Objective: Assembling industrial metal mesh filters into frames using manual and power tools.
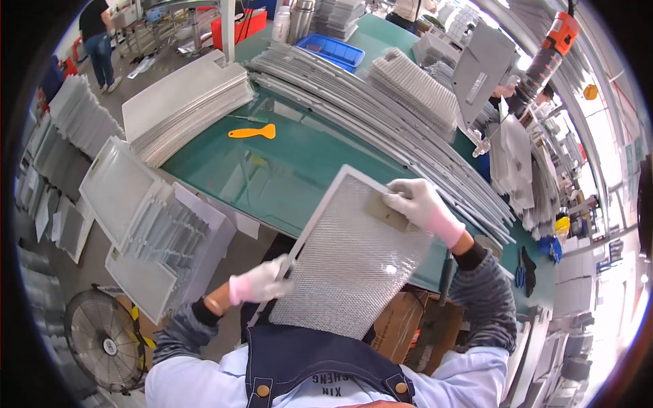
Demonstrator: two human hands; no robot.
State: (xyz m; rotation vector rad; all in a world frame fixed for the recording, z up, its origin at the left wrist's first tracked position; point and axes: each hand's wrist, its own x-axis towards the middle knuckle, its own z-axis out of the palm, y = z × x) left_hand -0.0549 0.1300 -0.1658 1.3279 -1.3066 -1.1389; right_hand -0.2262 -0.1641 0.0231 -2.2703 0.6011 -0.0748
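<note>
A rectangular silver metal mesh filter panel (347,258) is tilted in front of my body, over the near table edge. Pale frame strips run along its left and upper edges. My gloved left hand (262,280) is closed on the panel's left edge, near the lower end of the frame strip; its fingertips are slightly blurred. At the upper right, my gloved right hand (422,204) grips a flat beige block (389,212) that lies against the mesh. The hand hides part of that block and the panel's corner.
On the green table (224,160) lie a yellow scraper (252,132), a stack of mesh sheets (183,102) and a long row of metal frame strips (354,112). A blue tray (331,52) sits farther back. An orange power tool (559,34) hangs upper right; a fan (105,340) stands lower left.
</note>
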